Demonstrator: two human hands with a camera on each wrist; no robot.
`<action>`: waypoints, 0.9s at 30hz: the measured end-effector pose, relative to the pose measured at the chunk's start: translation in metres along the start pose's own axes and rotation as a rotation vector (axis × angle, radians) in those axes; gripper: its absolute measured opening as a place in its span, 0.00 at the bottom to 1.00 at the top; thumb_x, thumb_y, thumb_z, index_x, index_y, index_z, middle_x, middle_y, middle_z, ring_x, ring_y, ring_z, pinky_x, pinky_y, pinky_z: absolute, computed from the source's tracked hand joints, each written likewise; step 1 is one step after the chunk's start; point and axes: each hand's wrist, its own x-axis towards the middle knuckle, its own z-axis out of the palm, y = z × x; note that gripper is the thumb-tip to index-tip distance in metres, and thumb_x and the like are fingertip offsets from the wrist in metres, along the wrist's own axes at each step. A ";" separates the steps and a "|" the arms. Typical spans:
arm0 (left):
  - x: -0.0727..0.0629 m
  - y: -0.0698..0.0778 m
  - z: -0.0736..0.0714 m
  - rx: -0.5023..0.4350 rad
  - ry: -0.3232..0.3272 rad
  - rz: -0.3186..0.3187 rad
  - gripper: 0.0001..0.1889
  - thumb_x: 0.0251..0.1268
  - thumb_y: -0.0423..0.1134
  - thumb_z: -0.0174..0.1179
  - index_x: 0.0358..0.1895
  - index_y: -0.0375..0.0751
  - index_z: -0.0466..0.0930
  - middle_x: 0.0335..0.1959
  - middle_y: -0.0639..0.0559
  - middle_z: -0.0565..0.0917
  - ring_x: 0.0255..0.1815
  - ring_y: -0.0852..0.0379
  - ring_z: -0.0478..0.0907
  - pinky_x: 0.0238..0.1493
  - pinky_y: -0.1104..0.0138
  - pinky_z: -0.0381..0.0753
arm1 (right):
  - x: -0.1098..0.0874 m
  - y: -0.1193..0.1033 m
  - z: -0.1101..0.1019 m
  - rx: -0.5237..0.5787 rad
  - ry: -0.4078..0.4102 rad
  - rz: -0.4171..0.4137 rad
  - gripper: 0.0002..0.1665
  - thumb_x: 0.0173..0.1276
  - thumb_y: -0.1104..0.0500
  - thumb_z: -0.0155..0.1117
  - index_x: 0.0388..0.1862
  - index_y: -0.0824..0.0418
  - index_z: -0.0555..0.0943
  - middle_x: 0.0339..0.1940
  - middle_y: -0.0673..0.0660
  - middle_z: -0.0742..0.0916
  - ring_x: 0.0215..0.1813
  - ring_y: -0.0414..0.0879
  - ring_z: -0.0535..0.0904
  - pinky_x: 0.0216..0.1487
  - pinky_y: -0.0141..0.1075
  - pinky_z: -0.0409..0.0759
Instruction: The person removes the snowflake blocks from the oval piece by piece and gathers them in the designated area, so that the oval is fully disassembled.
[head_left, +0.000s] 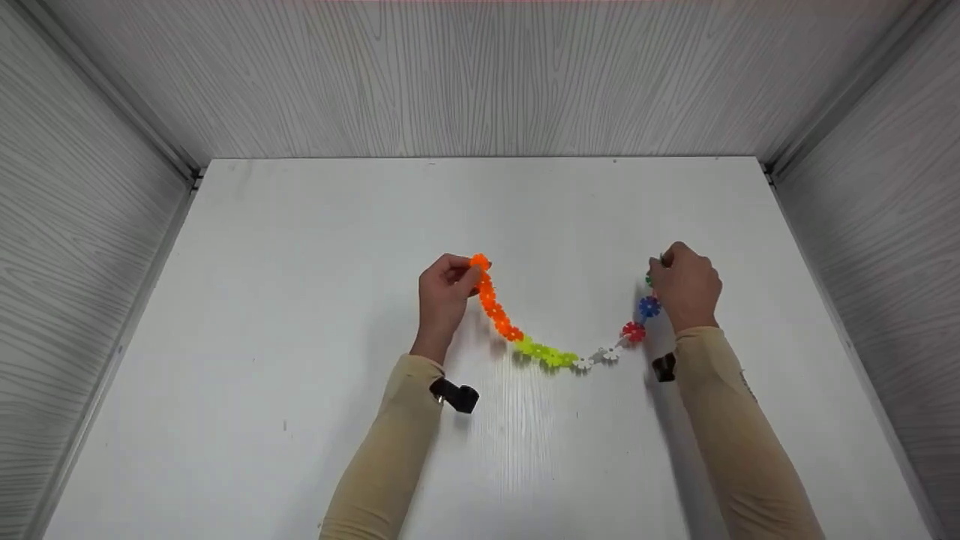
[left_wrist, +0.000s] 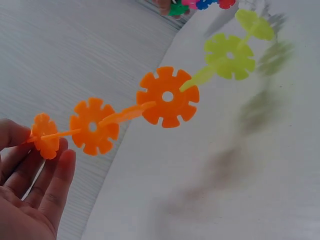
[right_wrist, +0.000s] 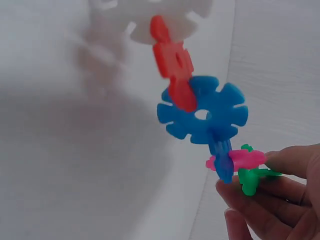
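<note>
A chain of interlocking plastic snowflake discs (head_left: 551,355) sags in a curve between my two hands above the white table. My left hand (head_left: 444,296) pinches its orange end disc (left_wrist: 46,136) between thumb and fingers. From there the chain runs through orange, yellow-green, white, red and blue discs. At the other end, my right hand (head_left: 686,289) grips the last pieces; in the right wrist view a green disc (right_wrist: 250,180) and a pink disc (right_wrist: 242,160) sit at its fingertips. Beside them hangs a blue disc (right_wrist: 202,110) with a red disc (right_wrist: 175,62) slotted into it.
The white tabletop (head_left: 262,300) lies under the hands, with shadows of the chain on it. Grey wood-grain panels stand behind the table (head_left: 480,82) and along its left and right sides. A small black camera (head_left: 456,395) is strapped to each wrist.
</note>
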 end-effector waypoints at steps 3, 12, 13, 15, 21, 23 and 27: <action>-0.001 -0.001 -0.001 0.014 0.005 -0.035 0.04 0.65 0.29 0.63 0.39 0.31 0.80 0.36 0.43 0.85 0.35 0.49 0.81 0.37 0.61 0.86 | 0.001 0.013 -0.002 -0.008 -0.016 0.049 0.14 0.74 0.56 0.58 0.37 0.68 0.78 0.26 0.64 0.84 0.26 0.56 0.78 0.33 0.53 0.77; -0.007 -0.004 0.003 -0.068 0.033 -0.115 0.04 0.66 0.27 0.62 0.40 0.31 0.77 0.39 0.39 0.83 0.41 0.46 0.82 0.38 0.59 0.86 | -0.003 0.011 0.000 -0.062 0.015 0.019 0.16 0.73 0.55 0.59 0.39 0.70 0.79 0.35 0.68 0.83 0.34 0.62 0.78 0.37 0.57 0.76; -0.008 -0.004 0.004 -0.079 0.040 -0.121 0.04 0.66 0.27 0.61 0.41 0.30 0.76 0.39 0.38 0.83 0.41 0.45 0.82 0.39 0.58 0.86 | -0.005 0.006 0.001 -0.055 0.030 -0.017 0.15 0.72 0.57 0.60 0.40 0.70 0.79 0.37 0.68 0.83 0.36 0.63 0.78 0.38 0.58 0.76; -0.011 -0.003 0.004 -0.090 0.051 -0.129 0.04 0.67 0.26 0.60 0.41 0.30 0.75 0.39 0.38 0.82 0.42 0.45 0.82 0.39 0.58 0.86 | -0.009 -0.008 0.003 -0.019 0.042 -0.116 0.12 0.72 0.59 0.60 0.41 0.70 0.80 0.40 0.68 0.83 0.41 0.63 0.78 0.41 0.57 0.76; -0.017 -0.004 0.011 -0.099 0.064 -0.115 0.03 0.70 0.27 0.57 0.42 0.31 0.75 0.41 0.40 0.83 0.43 0.47 0.83 0.41 0.60 0.86 | -0.034 -0.060 0.011 0.147 -0.010 -0.440 0.08 0.70 0.62 0.63 0.45 0.66 0.82 0.43 0.61 0.83 0.48 0.57 0.78 0.50 0.52 0.77; -0.020 -0.004 0.015 -0.115 0.062 -0.100 0.03 0.70 0.27 0.57 0.42 0.31 0.75 0.42 0.40 0.84 0.43 0.47 0.84 0.41 0.60 0.86 | -0.042 -0.075 0.017 0.184 -0.022 -0.514 0.08 0.70 0.62 0.64 0.45 0.64 0.81 0.43 0.59 0.83 0.48 0.56 0.78 0.53 0.51 0.76; -0.025 -0.005 0.022 -0.158 0.072 -0.066 0.03 0.69 0.27 0.57 0.42 0.32 0.75 0.44 0.39 0.84 0.45 0.47 0.83 0.42 0.59 0.85 | -0.055 -0.097 0.033 0.225 -0.033 -0.630 0.10 0.68 0.62 0.67 0.46 0.62 0.81 0.44 0.56 0.84 0.49 0.53 0.77 0.54 0.47 0.75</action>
